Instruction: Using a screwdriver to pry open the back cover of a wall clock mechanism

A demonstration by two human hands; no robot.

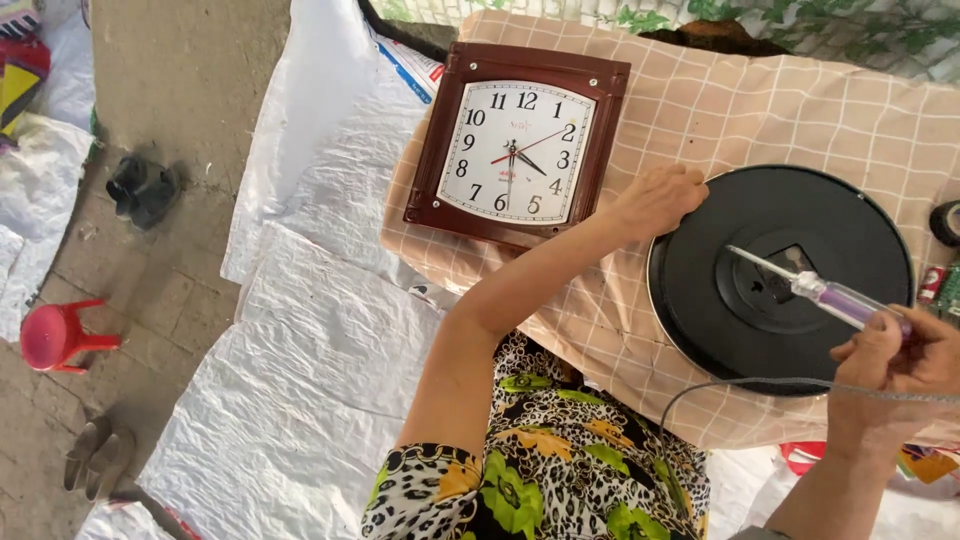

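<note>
Right hand [890, 355]: grip clenched on purple-handled clear plastic screwdriver [815, 290], tip over round black clock back [700, 290].
Left hand [660, 198]: released, fingers resting on clock's rim.

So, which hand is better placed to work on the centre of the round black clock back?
Probably the right hand: it holds the screwdriver, tip near the centre of the black clock back. The left hand rests at its rim.

Daylight, outdoor concrete floor [190, 90]. White woven plastic sheeting [310, 350] spread over it. Desk under peach checked cloth [800, 110]. Red plastic stool [55, 338] far left, dark sandals [140, 188], green foliage [800, 20] top right.
</note>
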